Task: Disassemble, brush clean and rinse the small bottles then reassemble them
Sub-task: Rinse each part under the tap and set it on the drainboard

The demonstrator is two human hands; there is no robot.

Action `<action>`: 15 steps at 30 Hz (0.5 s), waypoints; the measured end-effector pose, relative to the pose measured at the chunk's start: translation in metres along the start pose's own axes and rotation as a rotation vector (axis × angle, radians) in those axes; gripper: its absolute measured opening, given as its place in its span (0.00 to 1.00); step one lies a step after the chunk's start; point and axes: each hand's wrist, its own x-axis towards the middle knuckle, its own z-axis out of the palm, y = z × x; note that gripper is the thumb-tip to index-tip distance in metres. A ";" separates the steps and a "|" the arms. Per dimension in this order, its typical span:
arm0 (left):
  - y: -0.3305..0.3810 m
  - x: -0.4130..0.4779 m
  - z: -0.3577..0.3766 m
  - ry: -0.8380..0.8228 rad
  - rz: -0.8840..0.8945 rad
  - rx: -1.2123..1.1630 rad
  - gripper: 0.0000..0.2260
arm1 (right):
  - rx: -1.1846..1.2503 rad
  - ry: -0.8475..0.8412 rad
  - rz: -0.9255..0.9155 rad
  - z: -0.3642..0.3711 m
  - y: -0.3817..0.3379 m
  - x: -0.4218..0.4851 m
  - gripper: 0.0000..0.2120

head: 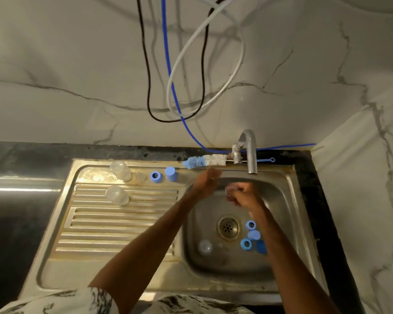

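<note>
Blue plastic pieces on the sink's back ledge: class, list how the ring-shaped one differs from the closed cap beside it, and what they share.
The blue plastic ring shows a dark hole in its top; the closed blue plastic cap has a solid top. The ring looks shorter, the cap taller. The ring stands left of the cap. Both are light blue and sit on the steel sink's back ledge.

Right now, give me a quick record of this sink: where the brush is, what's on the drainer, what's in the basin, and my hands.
Brush: blue and white bristle bottle brush on the back ledge, by the metal tap
Steel drainer: two clear plastic bottles; blue plastic ring; blue cap
Steel basin: one clear bottle; four blue parts
Left hand: near the brush
Right hand: curled over the basin; contents unclear
</note>
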 end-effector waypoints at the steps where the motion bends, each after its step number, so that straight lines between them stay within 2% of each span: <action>1: -0.014 -0.011 0.000 0.019 -0.063 -0.015 0.10 | -0.064 0.012 -0.001 0.006 -0.001 -0.001 0.05; 3: -0.040 -0.036 -0.001 0.097 -0.107 -0.040 0.11 | -0.189 0.075 -0.072 0.020 -0.005 -0.004 0.04; 6: -0.068 -0.073 -0.013 0.192 -0.139 -0.074 0.08 | -0.317 0.157 -0.170 0.041 -0.009 -0.006 0.12; 10: -0.096 -0.110 -0.035 0.256 -0.254 -0.099 0.11 | -0.478 0.156 -0.107 0.073 -0.006 -0.004 0.12; 13: -0.121 -0.130 -0.050 0.311 -0.301 -0.064 0.12 | -0.478 0.133 -0.153 0.111 -0.002 -0.001 0.13; 15: -0.136 -0.140 -0.059 0.354 -0.320 -0.034 0.13 | -0.433 0.120 -0.182 0.142 -0.007 -0.005 0.10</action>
